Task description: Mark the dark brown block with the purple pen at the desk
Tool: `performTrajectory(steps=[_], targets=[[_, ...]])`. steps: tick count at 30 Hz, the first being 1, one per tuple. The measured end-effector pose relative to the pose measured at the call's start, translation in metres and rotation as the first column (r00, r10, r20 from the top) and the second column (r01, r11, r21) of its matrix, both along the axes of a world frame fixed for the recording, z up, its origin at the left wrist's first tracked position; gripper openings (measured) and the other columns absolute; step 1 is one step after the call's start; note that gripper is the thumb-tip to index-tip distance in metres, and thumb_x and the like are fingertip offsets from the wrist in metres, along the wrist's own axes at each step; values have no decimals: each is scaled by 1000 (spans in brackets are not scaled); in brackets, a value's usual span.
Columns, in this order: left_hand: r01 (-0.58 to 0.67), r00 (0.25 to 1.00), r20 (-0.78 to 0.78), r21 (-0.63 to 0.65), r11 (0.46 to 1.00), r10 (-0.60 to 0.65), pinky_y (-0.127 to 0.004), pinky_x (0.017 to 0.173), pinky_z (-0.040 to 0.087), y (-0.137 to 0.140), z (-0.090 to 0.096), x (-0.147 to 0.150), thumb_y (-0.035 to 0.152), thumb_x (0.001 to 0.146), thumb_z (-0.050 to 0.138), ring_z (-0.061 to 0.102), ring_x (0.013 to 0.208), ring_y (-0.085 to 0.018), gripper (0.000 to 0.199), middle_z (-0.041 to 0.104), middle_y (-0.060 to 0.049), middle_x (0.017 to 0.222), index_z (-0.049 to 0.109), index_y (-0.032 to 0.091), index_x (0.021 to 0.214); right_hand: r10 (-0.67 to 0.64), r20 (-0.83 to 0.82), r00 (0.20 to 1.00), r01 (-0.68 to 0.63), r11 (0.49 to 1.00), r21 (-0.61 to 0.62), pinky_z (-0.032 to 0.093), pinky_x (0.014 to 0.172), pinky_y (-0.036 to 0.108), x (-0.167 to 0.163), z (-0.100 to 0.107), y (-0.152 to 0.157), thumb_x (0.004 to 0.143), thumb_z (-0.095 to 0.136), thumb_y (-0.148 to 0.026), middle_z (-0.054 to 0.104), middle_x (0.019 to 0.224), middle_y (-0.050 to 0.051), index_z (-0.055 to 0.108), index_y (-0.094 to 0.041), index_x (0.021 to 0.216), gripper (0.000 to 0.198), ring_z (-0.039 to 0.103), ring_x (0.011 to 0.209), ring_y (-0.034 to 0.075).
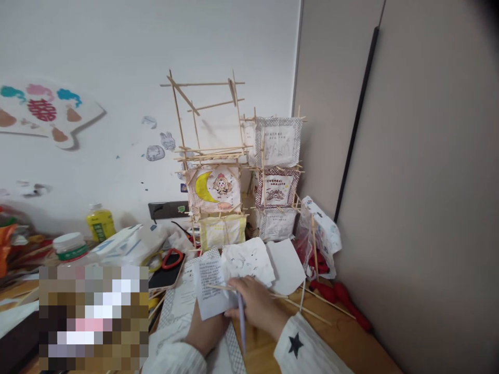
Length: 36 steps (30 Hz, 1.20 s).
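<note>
In the head view, my left hand (208,327) holds a small sheet of paper with handwriting (210,288) from behind, its fingers mostly hidden by the sheet. My right hand (257,304) grips a slim purple pen (242,324) that slants down toward me. A thin wooden stick (217,286) lies across the written sheet and runs to the right fingers; I cannot tell whether they pinch it too. Just beyond the hands lies a crumpled white paper with line drawings (247,259), with a blank white paper (288,267) beside it. Larger patterned sheets (177,301) spread beneath my left forearm.
Behind stand two stick-framed towers with decorated panels, one with a yellow moon (206,187), one with a dark red border (276,187). Red-handled scissors (171,258) rest on a phone (166,278). Bottles (100,223) stand left. Loose sticks (307,311) and a red object (351,306) lie right.
</note>
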<state>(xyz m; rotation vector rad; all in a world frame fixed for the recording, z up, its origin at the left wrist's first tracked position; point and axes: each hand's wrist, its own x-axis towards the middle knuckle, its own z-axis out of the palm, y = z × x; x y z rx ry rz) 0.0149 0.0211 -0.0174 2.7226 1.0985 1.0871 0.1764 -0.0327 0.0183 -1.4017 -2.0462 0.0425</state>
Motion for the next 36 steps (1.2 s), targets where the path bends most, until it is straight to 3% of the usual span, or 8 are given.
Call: performTrajectory(steps=[3, 6, 10, 13, 17, 24, 30, 36], targets=[[0, 997, -83, -11, 1000, -1, -53, 93, 44, -15, 5, 6, 29, 81, 50, 60, 104, -35, 28, 69, -12, 107, 69, 19, 99, -333, -30, 942, 334, 942, 43, 42, 81, 28, 19, 10, 5, 82, 63, -28, 63, 103, 6, 54, -21, 120, 40, 57, 95, 21], [9, 978, -208, -106, 994, -31, -51, 96, 44, -38, 21, 14, 33, 82, 56, 56, 112, -34, 41, 63, -15, 118, 59, 17, 119, -665, 7, 747, 664, 746, 45, 38, 88, 37, 48, 16, 9, 86, 50, -13, 61, 111, 17, 54, -10, 120, 34, 53, 103, 28], [535, 748, -329, -216, 817, -577, -32, 104, 39, -64, 48, 26, 25, 88, 51, 45, 126, -21, 38, 48, -5, 138, 54, 26, 125, -754, 50, 655, 755, 655, -6, 38, 82, 40, 71, 10, 13, 79, 44, 1, 64, 102, 25, 60, -2, 109, 34, 58, 95, 32], [650, 713, -328, -20, 760, -619, -37, 109, 32, -65, 49, 32, 20, 91, 44, 37, 131, -20, 39, 47, -2, 139, 50, 27, 128, -728, 63, 683, 730, 682, -42, 40, 73, 33, 69, 1, 17, 76, 49, 0, 69, 83, 16, 65, -8, 100, 29, 62, 82, 26], [234, 964, -185, 268, 935, -188, -48, 101, 41, -37, 14, 29, 16, 84, 46, 39, 129, -29, 52, 47, -12, 138, 39, 17, 136, -656, 29, 755, 656, 754, -33, 41, 71, 28, 53, -5, 21, 82, 43, -2, 70, 85, 12, 65, -14, 105, 34, 63, 82, 22], [-110, 966, -187, 333, 937, 180, -48, 93, 46, -4, -34, 18, 25, 77, 47, 46, 123, -36, 53, 50, -21, 132, 45, 9, 128, -408, 32, 912, 404, 910, 88, 43, 79, 27, 12, 2, 14, 87, 46, -5, 67, 93, 7, 65, -20, 105, 30, 58, 93, 20], [-33, 961, -239, 393, 919, 137, -52, 95, 44, -2, -52, 14, 16, 71, 49, 48, 119, -38, 43, 61, -16, 120, 62, 17, 112, -18, 307, 951, -63, 966, 250, 44, 71, 26, -28, 0, 0, 97, 39, -21, 64, 83, 2, 64, -22, 98, 26, 56, 82, 18], [5, 967, -239, 354, 935, 85, -51, 98, 42, -1, -47, 12, 12, 74, 46, 35, 130, -38, 53, 51, -20, 132, 51, 11, 127, -105, 207, 973, 70, 983, 169, 43, 76, 27, -23, 0, 1, 92, 47, -17, 65, 89, 3, 62, -21, 103, 19, 55, 86, 18]])
